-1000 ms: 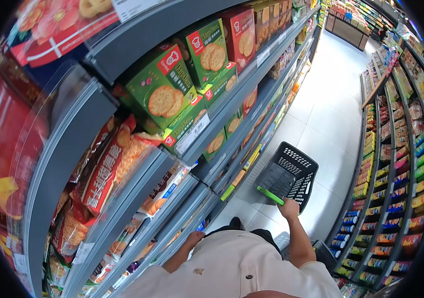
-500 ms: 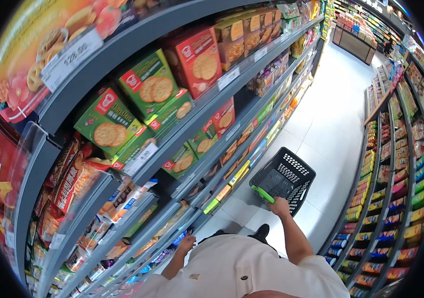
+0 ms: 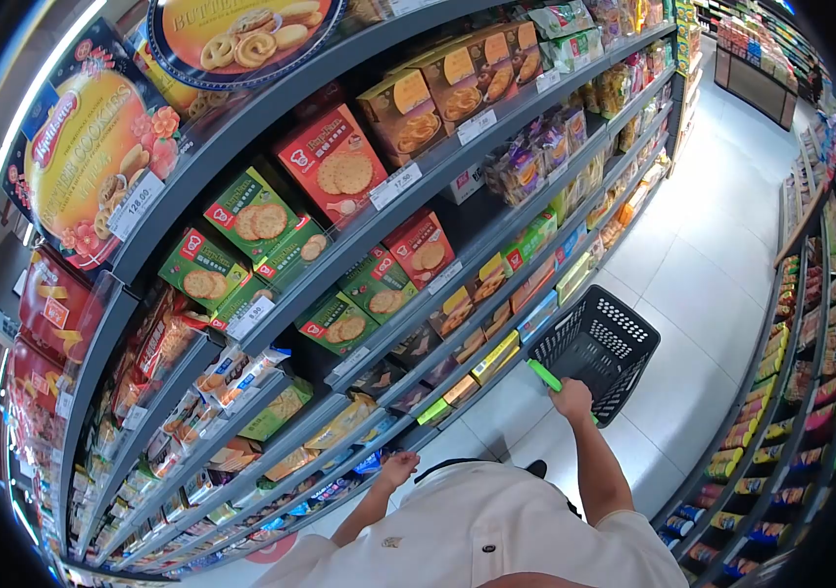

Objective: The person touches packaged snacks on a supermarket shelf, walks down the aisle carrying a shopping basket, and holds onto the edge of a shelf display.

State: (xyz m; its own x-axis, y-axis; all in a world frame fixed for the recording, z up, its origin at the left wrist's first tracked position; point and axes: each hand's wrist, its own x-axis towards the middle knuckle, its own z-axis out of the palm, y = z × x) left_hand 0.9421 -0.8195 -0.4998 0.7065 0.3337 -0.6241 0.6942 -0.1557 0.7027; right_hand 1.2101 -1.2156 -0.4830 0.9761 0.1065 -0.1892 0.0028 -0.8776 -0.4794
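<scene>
My right hand (image 3: 572, 400) is closed around the bright green handle (image 3: 543, 374) of a black plastic basket (image 3: 641, 341). The inside of the basket shows dark, perforated walls and no goods. My left hand (image 3: 399, 468) hangs low beside the lower shelves on the left, with its fingers loosely curled and nothing visible in them. Green cracker boxes (image 3: 205, 269) and a red cracker box (image 3: 333, 164) stand on the upper shelf, farther up and to the left of both hands.
A long grey shelf unit (image 3: 379, 218) curves along the left, packed with boxes and bags. On the right runs another stocked shelf (image 3: 780, 392). Pale floor tiles (image 3: 702, 294) lie between them. A dark-sided display (image 3: 753, 86) stands at the far end.
The view has turned left and shows more of the left shelves, with cookie tins at top left. The basket has moved along with my right hand. My left hand has shifted slightly to the right.
</scene>
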